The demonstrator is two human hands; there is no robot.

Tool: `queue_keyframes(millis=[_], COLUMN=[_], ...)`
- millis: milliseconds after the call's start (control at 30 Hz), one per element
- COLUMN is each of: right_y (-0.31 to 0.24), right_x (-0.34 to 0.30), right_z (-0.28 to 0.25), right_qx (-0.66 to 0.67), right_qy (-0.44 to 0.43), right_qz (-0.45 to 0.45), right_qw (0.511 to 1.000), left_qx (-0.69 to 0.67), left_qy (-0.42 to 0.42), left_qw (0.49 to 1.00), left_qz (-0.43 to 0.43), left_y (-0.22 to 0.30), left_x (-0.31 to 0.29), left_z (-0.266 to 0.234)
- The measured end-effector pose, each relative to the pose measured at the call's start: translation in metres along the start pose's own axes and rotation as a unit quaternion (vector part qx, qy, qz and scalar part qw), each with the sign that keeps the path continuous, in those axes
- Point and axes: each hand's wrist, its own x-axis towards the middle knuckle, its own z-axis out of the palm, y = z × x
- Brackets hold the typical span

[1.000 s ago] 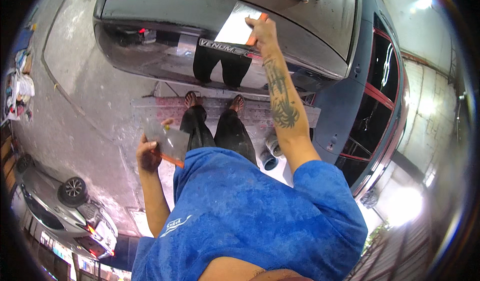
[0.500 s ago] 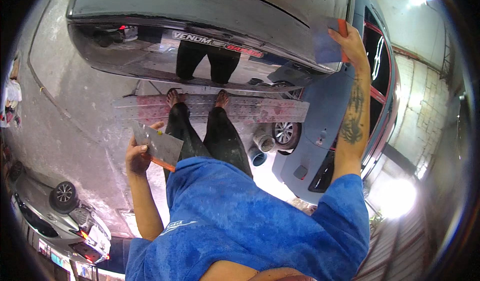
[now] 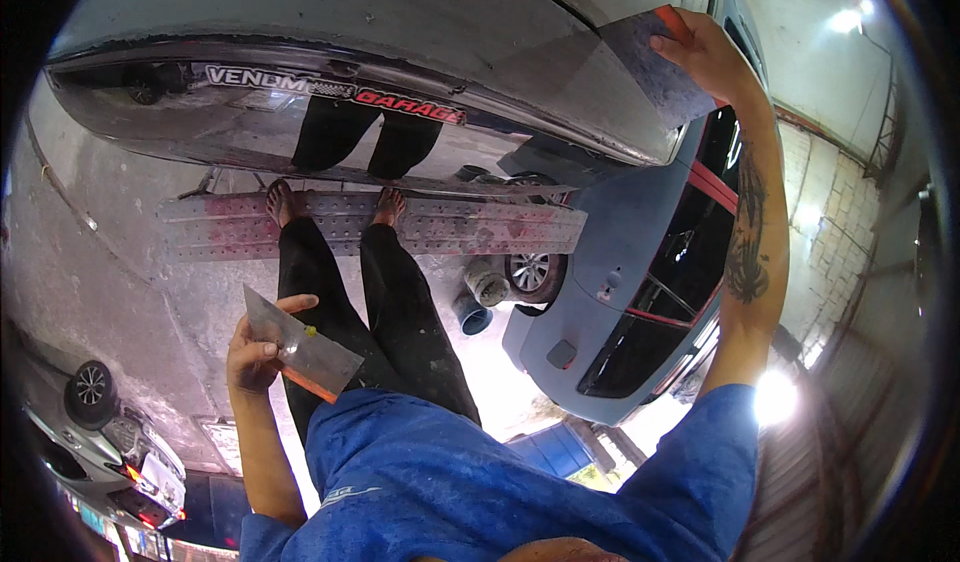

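Left hand, left of centre in frame, pinches the left scraper: thumb on the near face, 1 finger poking past the top, rest hidden behind the metal. Small yellow dab on that face, too small to identify. Right hand, upper right, clamps the right scraper at its orange edge; thumb on the blade, other fingers mostly hidden. Blade sits over the right end of the gray panel; can't tell if it's touching. Dark patch left of the blade, shadow or reflection, unclear. Panel runs off the top of frame. Glossy dark strip under it carries a sticker and mirrors the legs. 2 feet at the upper edge of the perforated plank, upper centre. Blue bucket and dirty pail near centre, contents unreadable. Gray car at right, red window trim, partly behind the right arm. Silver car lower left, cut off by the lens rim.
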Motion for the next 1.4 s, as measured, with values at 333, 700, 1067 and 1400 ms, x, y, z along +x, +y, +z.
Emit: queue_keyframes(millis=[333,700,1067,1400], right_y=[-0.07,-0.106,-0.156,-0.183], right_x=[0.015,0.035,0.053,0.071], right_z=[0.002,-0.012,-0.013,-0.021], right_qx=[-0.122,-0.228,-0.258,-0.281], right_qy=[0.026,0.051,0.048,-0.057], right_qz=[-0.067,-0.145,-0.093,-0.024], right_qw=[0.99,0.961,0.96,0.958], left_qx=[-0.023,-0.025,-0.036,-0.05], left_qy=[-0.004,0.006,-0.013,-0.045], left_qw=[1.0,1.0,0.999,0.998], left_qz=[-0.012,-0.018,-0.009,0.002], left_y=[-0.029,-0.028,-0.024,-0.024], left_x=[0.01,0.006,0.006,0.001], left_z=[0.007,0.002,-0.008,-0.027])
